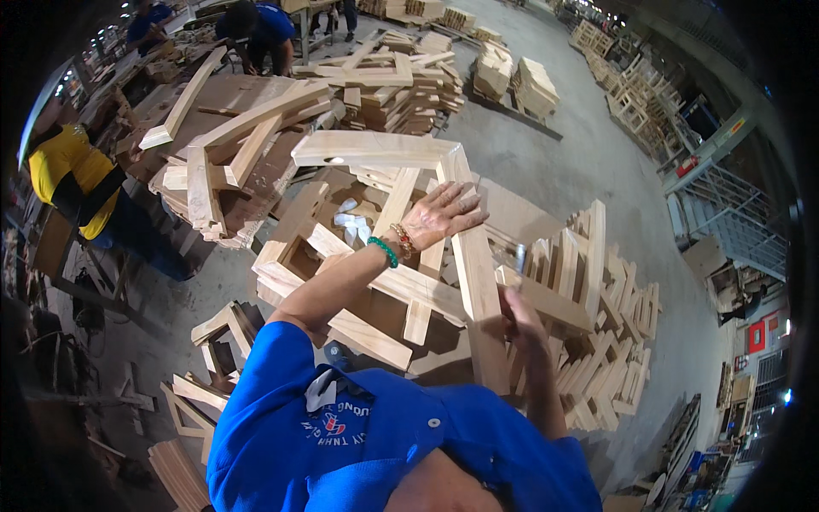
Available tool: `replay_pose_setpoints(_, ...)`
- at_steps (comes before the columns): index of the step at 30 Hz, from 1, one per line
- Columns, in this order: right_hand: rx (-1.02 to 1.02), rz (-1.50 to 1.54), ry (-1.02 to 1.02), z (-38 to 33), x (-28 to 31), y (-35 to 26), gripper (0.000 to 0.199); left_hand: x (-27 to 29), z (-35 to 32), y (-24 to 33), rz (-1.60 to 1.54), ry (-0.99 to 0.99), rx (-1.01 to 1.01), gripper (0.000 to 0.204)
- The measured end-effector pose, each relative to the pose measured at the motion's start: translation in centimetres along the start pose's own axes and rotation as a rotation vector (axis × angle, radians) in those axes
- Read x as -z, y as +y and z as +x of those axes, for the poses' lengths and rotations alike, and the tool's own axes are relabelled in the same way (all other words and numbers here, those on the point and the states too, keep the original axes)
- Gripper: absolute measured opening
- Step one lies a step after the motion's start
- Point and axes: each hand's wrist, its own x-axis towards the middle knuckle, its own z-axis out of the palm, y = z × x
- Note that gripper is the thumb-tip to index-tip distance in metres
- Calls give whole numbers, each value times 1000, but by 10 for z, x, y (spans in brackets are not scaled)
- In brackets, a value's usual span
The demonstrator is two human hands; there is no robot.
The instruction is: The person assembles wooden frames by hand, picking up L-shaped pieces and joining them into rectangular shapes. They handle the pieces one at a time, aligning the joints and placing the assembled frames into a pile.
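An angled pale wooden frame [479, 273] stands in front of me. Its long post runs down toward my chest, and its shorter bar, with a slot near the end, reaches left from the top joint. My left hand [442, 218] lies across the post just below that joint, fingers stretched out over the wood. Lower down, my right hand [523, 317] holds the post's right side; most of its fingers are hidden. Under my left forearm are crossed wooden pieces [422, 290] over a box-like opening. A crumpled white cloth or glove [351, 224] lies beyond them.
Stacked wooden parts [597, 341] crowd the right side, close to my right hand. At the left, a worktable [247, 224] bears more angled frames. A person in a yellow shirt [77, 175] stands beyond it. Loose frames [223, 337] lie on the floor by my left elbow.
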Motion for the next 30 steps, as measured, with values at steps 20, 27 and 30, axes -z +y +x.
replay_pose_setpoints(20, 210, 377, 190, 117, -59, 104, 64, -28, -131, 129, -1156, -343, 1210, 131)
replay_pose_setpoints(27, 250, -803, 410, 127, -36, 66, 50, -84, -141, 140, -1218, -322, 1250, 131)
replay_pose_setpoints(30, 259, -855, 422, 130, -38, 73, 52, -74, -123, 153, -1083, -361, 1351, 125)
